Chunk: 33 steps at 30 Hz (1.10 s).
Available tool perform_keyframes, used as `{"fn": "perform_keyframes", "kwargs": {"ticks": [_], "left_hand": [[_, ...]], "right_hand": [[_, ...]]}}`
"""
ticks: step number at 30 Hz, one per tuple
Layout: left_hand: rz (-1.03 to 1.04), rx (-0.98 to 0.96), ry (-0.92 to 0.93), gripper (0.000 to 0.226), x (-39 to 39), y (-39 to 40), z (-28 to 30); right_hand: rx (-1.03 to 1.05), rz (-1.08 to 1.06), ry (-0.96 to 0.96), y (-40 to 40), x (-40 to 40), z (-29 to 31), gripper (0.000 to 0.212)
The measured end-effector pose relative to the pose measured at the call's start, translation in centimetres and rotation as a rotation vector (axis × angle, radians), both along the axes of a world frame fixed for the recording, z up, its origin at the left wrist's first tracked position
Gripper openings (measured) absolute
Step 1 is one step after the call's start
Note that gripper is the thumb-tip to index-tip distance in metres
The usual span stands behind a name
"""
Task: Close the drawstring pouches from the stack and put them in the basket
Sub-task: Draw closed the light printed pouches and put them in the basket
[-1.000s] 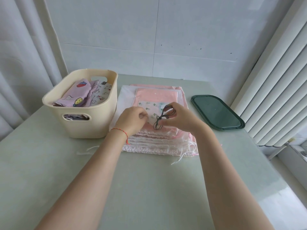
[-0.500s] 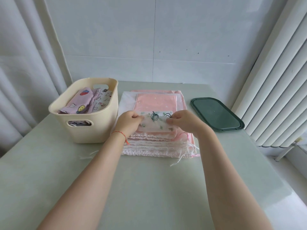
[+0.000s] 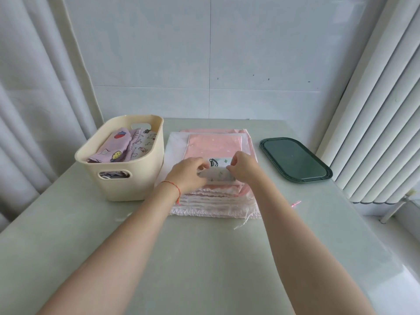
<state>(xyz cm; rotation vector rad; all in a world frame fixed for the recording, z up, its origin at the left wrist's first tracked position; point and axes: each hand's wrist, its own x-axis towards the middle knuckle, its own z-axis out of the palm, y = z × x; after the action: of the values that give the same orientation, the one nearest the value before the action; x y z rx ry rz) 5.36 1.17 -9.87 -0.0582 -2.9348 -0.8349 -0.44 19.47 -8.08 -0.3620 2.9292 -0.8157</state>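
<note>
Left hand (image 3: 188, 172) and right hand (image 3: 244, 168) both pinching the ends of a small white pouch (image 3: 216, 175), fingers curled round its folded cloth, atop the stack (image 3: 213, 144) just beside the basket (image 3: 134, 178). Black cord (image 3: 213, 164) lying loose above the fold. Risks, as a guess: cord slipping free and mouth reopening on lifting; pink pouches underneath dragged askew; folded cloth springing open over the basket rim.

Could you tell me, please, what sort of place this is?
Probably a domestic room or small workroom: a pale table set against a tiled wall, with curtains on both sides and a cream basket of pouches.
</note>
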Motion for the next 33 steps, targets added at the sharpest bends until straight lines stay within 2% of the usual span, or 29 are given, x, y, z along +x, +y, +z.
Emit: {"fn": "perform_keyframes", "kwargs": {"ticks": [3,6,9,12,14,16,18,19,22,24,27,29,31,33], "left_hand": [[0.069,0.013,0.020,0.020,-0.2,-0.5,-0.9],[0.119,0.111,0.038,0.014,-0.3,-0.6,-0.8],[0.121,0.157,0.005,0.022,-0.5,-0.5,-0.2],[0.142,0.168,-0.025,0.029,-0.9,-0.7,0.1],[0.162,0.166,-0.039,0.032,-1.2,-0.7,0.0],[0.190,0.170,-0.051,0.030,-1.5,-0.8,-0.1],[0.213,0.179,-0.056,0.023,-2.0,-1.0,0.0],[0.226,0.179,-0.052,0.019,-2.3,-1.1,0.1],[0.274,0.163,0.036,0.018,-2.8,-0.8,0.6],[0.284,0.087,0.186,0.023,-2.7,-0.8,0.8],[0.101,-0.093,0.316,0.032,-2.8,-0.1,0.5],[-0.004,-0.263,0.236,0.042,-3.2,0.5,-0.2],[-0.004,-0.432,0.096,0.051,-3.8,0.8,-0.9],[0.015,-0.497,-0.005,0.057,-4.6,1.0,-1.7]], "right_hand": [[-0.072,0.104,-0.024,0.1,0.1,0.2,0.036],[-0.029,0.242,-0.060,0.4,0.2,0.0,0.034],[-0.036,0.202,-0.077,0.6,0.0,-0.2,0.019],[0.038,0.159,-0.096,0.3,-0.5,0.0,0.045],[0.069,0.155,-0.082,0.0,-0.6,0.0,0.044],[-0.019,0.192,-0.106,0.1,-0.4,0.2,0.034],[-0.057,0.261,-0.121,0.3,-0.2,0.6,0.053],[-0.014,0.280,-0.096,0.3,-0.4,0.5,0.054],[0.062,0.222,0.034,-0.1,-1.6,0.2,0.030],[0.116,0.185,0.062,-1.0,-2.6,0.4,0.027],[0.218,0.161,0.031,-2.3,-4.2,0.4,0.030],[0.235,0.122,0.024,-3.2,-5.5,-0.2,0.029],[0.273,0.099,0.048,-3.6,-6.2,-1.0,0.029],[0.333,0.109,0.173,-4.0,-6.4,-1.7,0.029]]}}
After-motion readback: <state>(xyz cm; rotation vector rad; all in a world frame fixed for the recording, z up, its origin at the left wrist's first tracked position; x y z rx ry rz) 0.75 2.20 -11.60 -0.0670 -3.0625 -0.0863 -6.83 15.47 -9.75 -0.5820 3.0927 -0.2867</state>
